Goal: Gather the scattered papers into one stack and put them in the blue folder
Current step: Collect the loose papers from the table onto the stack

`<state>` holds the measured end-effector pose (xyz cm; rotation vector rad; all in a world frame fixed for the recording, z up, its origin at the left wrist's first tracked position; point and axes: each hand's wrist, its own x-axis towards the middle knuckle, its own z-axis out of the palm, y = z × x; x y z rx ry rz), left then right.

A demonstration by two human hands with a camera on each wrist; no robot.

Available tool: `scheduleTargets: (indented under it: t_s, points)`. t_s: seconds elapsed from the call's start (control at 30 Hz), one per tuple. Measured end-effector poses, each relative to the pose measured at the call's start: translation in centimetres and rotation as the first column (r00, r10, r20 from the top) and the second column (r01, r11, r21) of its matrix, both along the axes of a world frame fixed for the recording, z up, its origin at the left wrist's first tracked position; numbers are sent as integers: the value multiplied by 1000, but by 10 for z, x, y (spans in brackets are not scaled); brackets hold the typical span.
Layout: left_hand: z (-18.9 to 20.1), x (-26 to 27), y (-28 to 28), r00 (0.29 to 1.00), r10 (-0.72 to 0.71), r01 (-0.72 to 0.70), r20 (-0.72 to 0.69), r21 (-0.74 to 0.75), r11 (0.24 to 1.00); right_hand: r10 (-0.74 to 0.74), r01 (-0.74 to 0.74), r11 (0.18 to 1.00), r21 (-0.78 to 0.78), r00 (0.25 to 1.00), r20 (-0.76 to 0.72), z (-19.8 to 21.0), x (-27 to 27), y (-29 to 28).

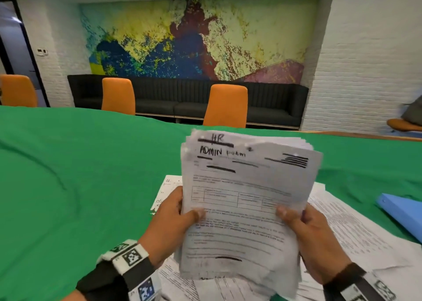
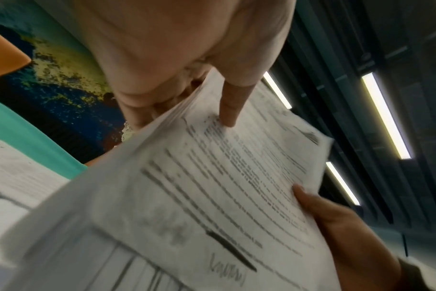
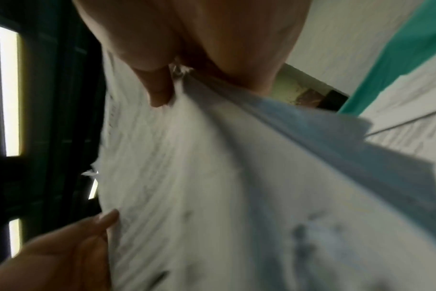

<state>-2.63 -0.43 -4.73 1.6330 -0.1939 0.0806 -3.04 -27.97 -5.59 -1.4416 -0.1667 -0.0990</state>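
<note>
I hold a thick stack of printed papers (image 1: 242, 200) upright above the green table, its top sheet marked "ADMIN" in black. My left hand (image 1: 175, 218) grips the stack's left edge, thumb on the front and fingers behind. My right hand (image 1: 306, 230) grips the right edge the same way. The left wrist view shows the stack (image 2: 212, 196) with my left thumb (image 2: 230, 106) pressed on the text. The right wrist view shows the sheets (image 3: 212, 187) fanned and blurred under my right thumb (image 3: 158, 88). The blue folder (image 1: 404, 211) lies on the table at the right.
More loose papers (image 1: 356, 230) lie on the green tablecloth (image 1: 80, 175) under and right of my hands, with one sheet (image 1: 166, 186) poking out to the left. Orange chairs (image 1: 226, 105) and a dark sofa (image 1: 274, 104) stand beyond the table's far edge.
</note>
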Motion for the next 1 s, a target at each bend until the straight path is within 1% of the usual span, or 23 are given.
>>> scheduleTargets:
  t_s: [0.13, 0.2, 0.27, 0.37, 0.4, 0.47, 0.53, 0.6, 0.67, 0.73, 0.8, 0.87, 0.93, 1.0]
  points:
    - [5, 2, -1, 990, 121, -115, 70, -82, 990, 2, 8, 992, -122, 997, 79, 4, -4, 3]
    - [4, 4, -4, 965, 227, -225, 132, -30, 974, 10, 21, 972, -235, 991, 133, 4, -7, 9]
    - [2, 3, -8, 938, 295, -299, 180, -6, 954, 18, 38, 945, -325, 986, 167, 1, -12, 15]
    - [-3, 1, -14, 930, 312, -313, 196, -27, 949, 41, 48, 905, -423, 979, 200, -8, -17, 19]
    - [-6, 0, -15, 938, 297, -295, 181, -42, 955, 46, 37, 906, -421, 981, 186, -11, -17, 20]
    - [-10, -2, -16, 957, 256, -248, 134, -72, 966, 33, 10, 939, -344, 992, 121, -15, -17, 18]
    - [-15, -1, -16, 964, 239, -232, 116, -75, 970, 29, -12, 964, -266, 998, 60, -16, -14, 14]
    - [-17, 1, -15, 965, 231, -229, 125, -35, 973, 26, -13, 978, -209, 998, 61, -15, -10, 10]
    - [-17, 2, -15, 967, 213, -215, 137, 4, 977, -21, 33, 987, -160, 997, 77, -11, -6, 8]
    - [-20, 4, -16, 970, 201, -204, 137, 8, 979, -38, 49, 990, -131, 996, 83, -9, -2, 9]
    - [-23, 3, -18, 972, 206, -205, 116, -21, 979, -16, 19, 994, -105, 999, 36, -9, 1, 12]
    - [-24, 4, -19, 969, 216, -213, 118, -40, 976, -9, 8, 993, -115, 1000, -15, -10, 2, 15]
    - [-21, 5, -21, 973, 194, -189, 127, -45, 981, -42, 40, 991, -124, 999, -16, -9, 4, 16]
    - [-23, 10, -19, 975, 199, -196, 96, -37, 980, -52, 50, 992, -114, 999, -9, -8, 6, 16]
